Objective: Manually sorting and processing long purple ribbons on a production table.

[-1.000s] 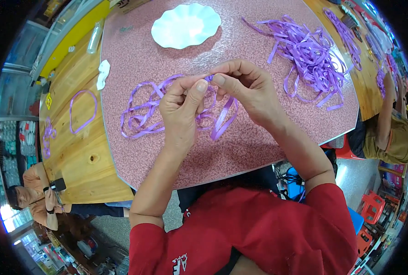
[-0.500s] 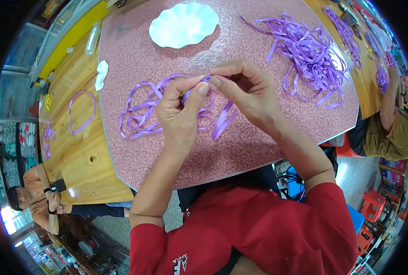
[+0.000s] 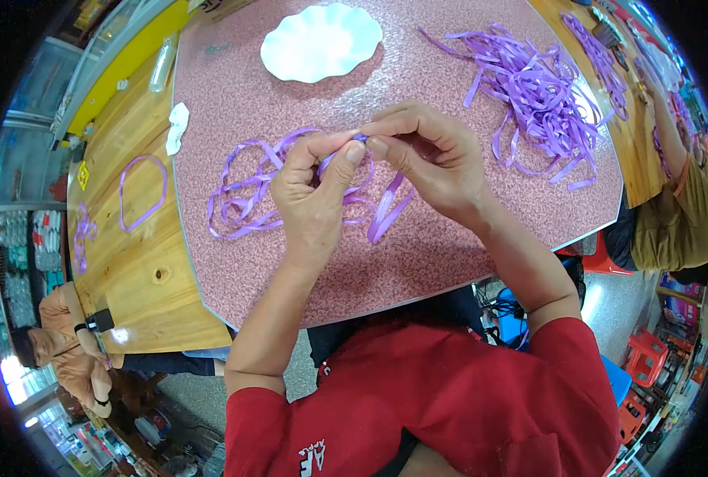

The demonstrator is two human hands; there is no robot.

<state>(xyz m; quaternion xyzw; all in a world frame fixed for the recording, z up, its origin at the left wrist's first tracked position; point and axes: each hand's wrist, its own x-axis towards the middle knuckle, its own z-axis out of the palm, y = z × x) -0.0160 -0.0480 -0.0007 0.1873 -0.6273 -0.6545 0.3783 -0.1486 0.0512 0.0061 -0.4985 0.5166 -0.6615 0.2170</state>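
Over the pink speckled table, a purple ribbon (image 3: 384,215) runs up between my two hands, its gathered part squeezed at the fingertips. My left hand (image 3: 313,184) pinches it between thumb and forefinger. Thumb and forefinger of my right hand (image 3: 437,163) close on the same spot from the other side, fingertips nearly touching. A folded loop hangs below the fingers. Loose purple ribbon (image 3: 247,191) lies in loops on the table behind and left of my left hand. The exact shape of the pinched part is hidden by my fingers.
A white scalloped dish (image 3: 320,44) stands at the far side. A heap of purple ribbon (image 3: 537,99) lies at the far right. On the wooden table (image 3: 143,282) at left rests a ribbon loop (image 3: 123,195). People sit at both sides.
My hands hold the same pinch with hardly any movement. The person at right has leaned and reached farther along the table; the person at left has lowered an arm.
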